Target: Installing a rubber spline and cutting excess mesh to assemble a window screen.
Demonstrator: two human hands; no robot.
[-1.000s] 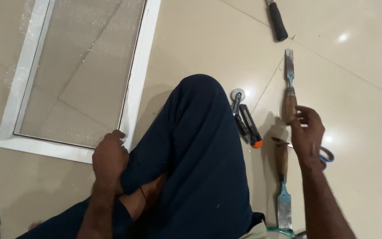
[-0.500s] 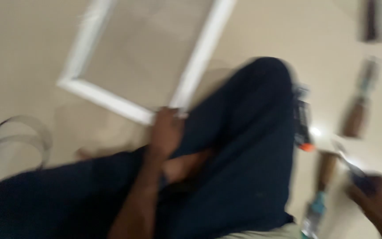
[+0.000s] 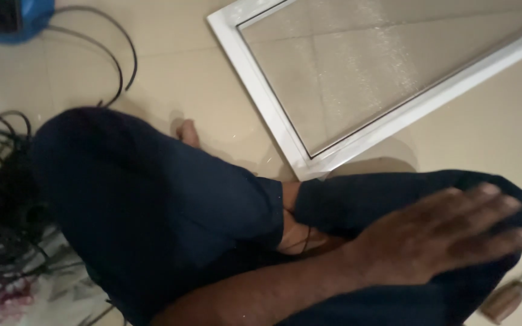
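- The floor is pale, glossy tile and carries everything in view.
- The legs, in dark blue trousers, are folded cross-legged and fill the lower half of the view; a bare ankle shows between them, and toes peek out just above the near knee.
- The frame, white with a fine mesh panel inside, lies flat on the floor at the top right; its near corner sits just beside the ankle and the far knee.
- One hand comes in on a forearm from the bottom edge and lies flat on the far knee, fingers stretched out and spread, gripping nothing. It is blurred, and I cannot tell whether it is the left or the right.
- No second hand can be made out.
- A tangle of dark cables lies at the left edge, with one loop curving up towards a blue object in the top left corner.
- A chisel with a wooden handle lies on the floor at the bottom right, near the hand but apart from it.
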